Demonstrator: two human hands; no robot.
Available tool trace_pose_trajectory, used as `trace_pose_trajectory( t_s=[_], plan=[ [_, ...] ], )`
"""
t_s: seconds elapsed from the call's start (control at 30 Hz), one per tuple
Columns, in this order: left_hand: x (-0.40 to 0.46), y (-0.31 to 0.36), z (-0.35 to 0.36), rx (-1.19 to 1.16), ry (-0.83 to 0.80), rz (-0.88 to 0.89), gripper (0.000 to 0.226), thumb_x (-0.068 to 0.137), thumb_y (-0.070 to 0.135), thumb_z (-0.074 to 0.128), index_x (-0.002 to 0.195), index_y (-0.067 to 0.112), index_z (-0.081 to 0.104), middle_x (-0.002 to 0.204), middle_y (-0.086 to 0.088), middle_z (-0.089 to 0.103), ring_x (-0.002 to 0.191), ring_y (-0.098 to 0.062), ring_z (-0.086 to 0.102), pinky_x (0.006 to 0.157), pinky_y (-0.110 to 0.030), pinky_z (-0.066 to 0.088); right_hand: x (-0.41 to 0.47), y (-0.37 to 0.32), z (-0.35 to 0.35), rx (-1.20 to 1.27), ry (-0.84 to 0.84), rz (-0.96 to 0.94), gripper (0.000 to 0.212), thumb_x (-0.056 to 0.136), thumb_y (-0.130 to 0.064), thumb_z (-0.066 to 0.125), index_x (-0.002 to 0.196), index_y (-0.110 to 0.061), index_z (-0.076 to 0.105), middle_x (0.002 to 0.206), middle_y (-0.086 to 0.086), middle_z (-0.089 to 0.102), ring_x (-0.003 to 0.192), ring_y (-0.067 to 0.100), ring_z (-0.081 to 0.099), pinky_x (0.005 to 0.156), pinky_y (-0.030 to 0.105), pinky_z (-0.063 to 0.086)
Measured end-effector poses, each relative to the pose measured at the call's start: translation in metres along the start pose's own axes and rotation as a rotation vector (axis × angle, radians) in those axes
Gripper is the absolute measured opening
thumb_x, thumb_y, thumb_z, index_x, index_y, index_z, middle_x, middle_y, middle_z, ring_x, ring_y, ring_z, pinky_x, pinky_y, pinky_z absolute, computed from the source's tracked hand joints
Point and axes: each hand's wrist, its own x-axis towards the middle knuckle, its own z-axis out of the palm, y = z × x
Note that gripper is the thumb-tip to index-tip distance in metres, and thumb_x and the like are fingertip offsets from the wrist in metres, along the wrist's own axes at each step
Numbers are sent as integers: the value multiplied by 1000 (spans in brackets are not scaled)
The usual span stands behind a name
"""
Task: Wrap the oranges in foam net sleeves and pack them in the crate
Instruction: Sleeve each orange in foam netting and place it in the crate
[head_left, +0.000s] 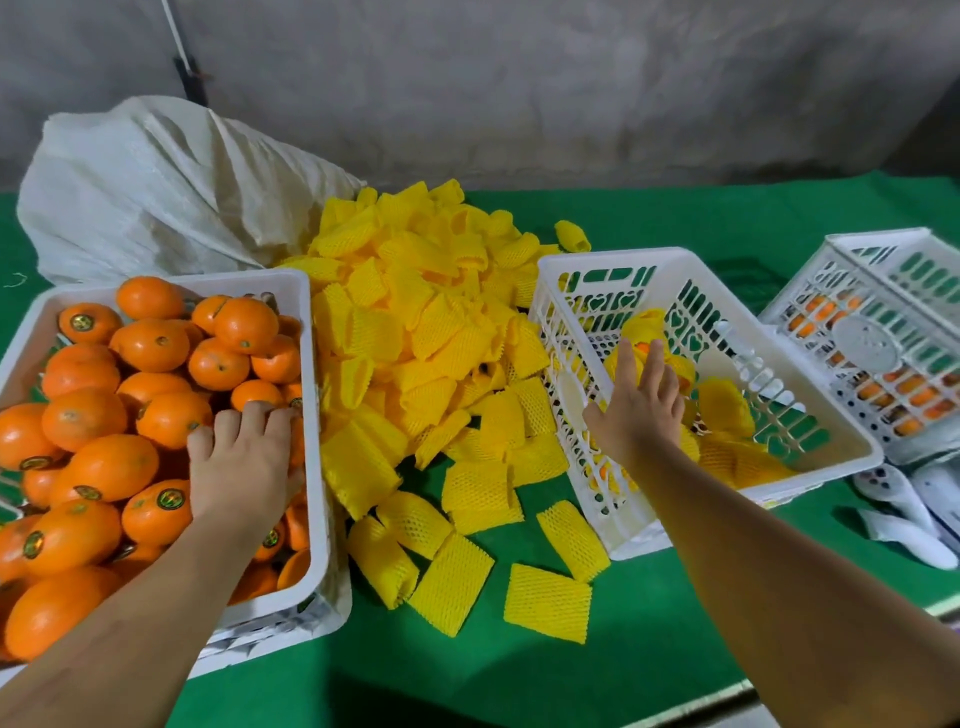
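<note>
Two bare forearms reach across the green bench (649, 649): left hand (241, 462) grasps a loose orange in the white plastic tub (317, 415) at lower left, while right hand (636, 402), fingers released, hovers over yellow foam-sleeved oranges (724, 397) in the white slotted crate (582, 265); next comes sleeving from the yellow foam net pile (415, 322).

Our left hand (244, 462) grips an orange in the tub (311, 395) at nine o'clock; our right hand (636, 410) reaches, fingers straight, over wrapped oranges (724, 400) in the crate (587, 260) at three o'clock; sleeves (415, 312) lie between.
</note>
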Motion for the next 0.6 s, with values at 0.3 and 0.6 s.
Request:
trace_pose_trajectory(
  t_s=[0.3, 0.6],
  plan=[
    [16, -7, -7, 221, -83, 167, 60, 75, 34, 91, 124, 14, 62, 109, -7, 67, 103, -35, 51, 85, -44, 38, -4, -1, -4, -33, 19, -15, 89, 94, -43, 64, 161, -21, 10, 169, 18, 2, 151, 47, 17, 121, 58, 27],
    [21, -9, -16, 231, -138, 138, 81, 64, 54, 94, 129, 14, 67, 115, -9, 64, 105, -34, 51, 87, -45, 36, -6, -4, -6, -81, 25, -48, 76, 93, -38, 64, 155, -17, 25, 157, 19, 26, 139, 45, 32, 112, 54, 35]
  ],
)
